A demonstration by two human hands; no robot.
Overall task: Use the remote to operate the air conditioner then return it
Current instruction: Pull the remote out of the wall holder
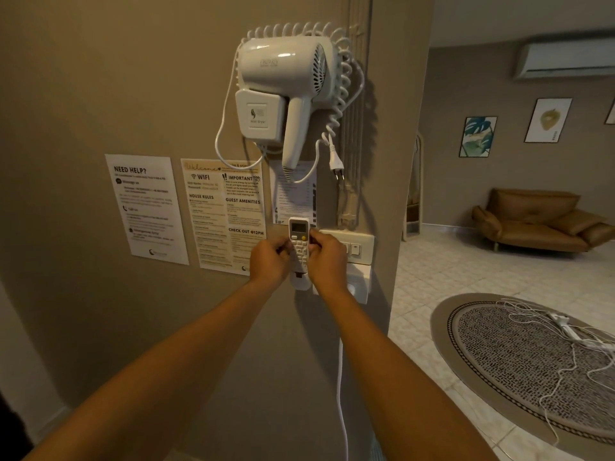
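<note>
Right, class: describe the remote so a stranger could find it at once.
Find the white hair dryer on the beige wall. Straight below, between both hands, sits the remote in a white wall holder. Unlike the flat notices beside it, it has a small screen and buttons.

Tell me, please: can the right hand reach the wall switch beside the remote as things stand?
Probably yes. The right hand sits just left of the wall switch, with nothing between them, but it is gripping the remote together with the left hand.

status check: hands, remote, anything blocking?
Left hand and right hand both gripping the remote. Remote upright, lower end in its wall holder. Nothing in the way; air conditioner high on the far wall.
</note>
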